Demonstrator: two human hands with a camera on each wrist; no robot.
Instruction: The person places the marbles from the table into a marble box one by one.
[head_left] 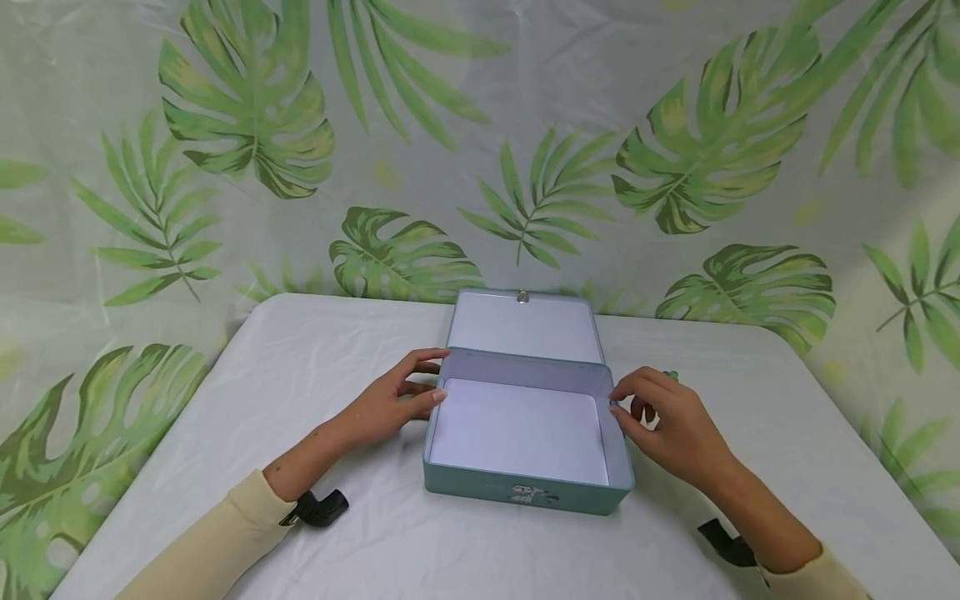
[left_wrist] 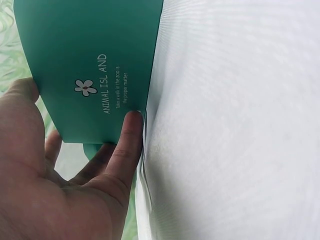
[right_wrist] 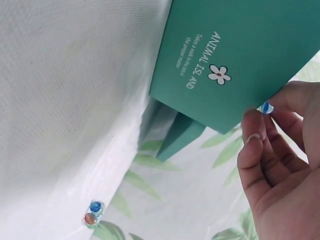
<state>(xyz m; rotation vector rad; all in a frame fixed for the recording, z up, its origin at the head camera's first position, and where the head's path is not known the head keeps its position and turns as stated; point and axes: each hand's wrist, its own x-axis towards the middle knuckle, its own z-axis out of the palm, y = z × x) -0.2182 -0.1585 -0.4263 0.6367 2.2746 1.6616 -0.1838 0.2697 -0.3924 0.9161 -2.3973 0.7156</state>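
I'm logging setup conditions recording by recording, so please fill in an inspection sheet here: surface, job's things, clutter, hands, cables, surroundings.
Surface: white cloth, lightly creased.
Job's things: green box with its lid folded back, white inside, sides printed "ANIMAL ISLAND"; small blue-and-clear marble by the right rim; blue and orange marbles on the cloth to the box's right, exact count unclear.
Clutter: nothing seen.
Left hand: touches the box's left side and rim.
Right hand: pinches the small marble.
Cables: nothing seen.
Surroundings: leaf-patterned backdrop behind; pale sleeves and black wrist devices on the person's arms.
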